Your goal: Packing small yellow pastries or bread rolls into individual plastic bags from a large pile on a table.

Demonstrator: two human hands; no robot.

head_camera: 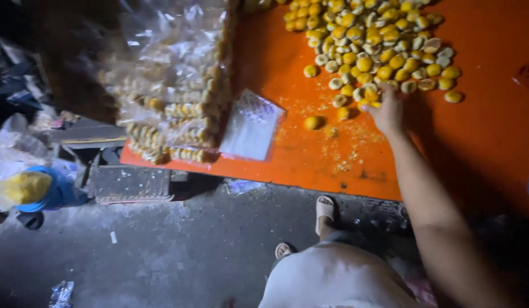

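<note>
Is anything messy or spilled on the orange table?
Yes. Yellow crumbs are scattered over the orange table below the heap of small yellow biscuits. Two biscuits lie apart from the heap, near the right hand. An empty clear bag lies flat beside the filled packs.

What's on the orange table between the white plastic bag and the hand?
In the head view, between the white plastic bag and the right hand lie two loose yellow cookies and scattered crumbs on the orange table.
</note>
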